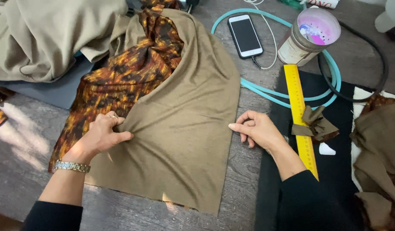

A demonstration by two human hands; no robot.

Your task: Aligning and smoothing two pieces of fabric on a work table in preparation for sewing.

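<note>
Fabric, olive cloth (184,128), lies mid-bench over patterned lining (120,81). Left hand (104,133), wrist bent, grip closed, pinches cloth's left edge. Right hand (256,128), fingers curled, thumb extended, holds nothing, beside cloth's right edge, near yellow ruler (302,115).

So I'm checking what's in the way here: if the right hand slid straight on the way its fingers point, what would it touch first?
The right hand points left, and it would probably first meet the near edge of the khaki fabric lying just beyond its fingertips on the table.
</note>
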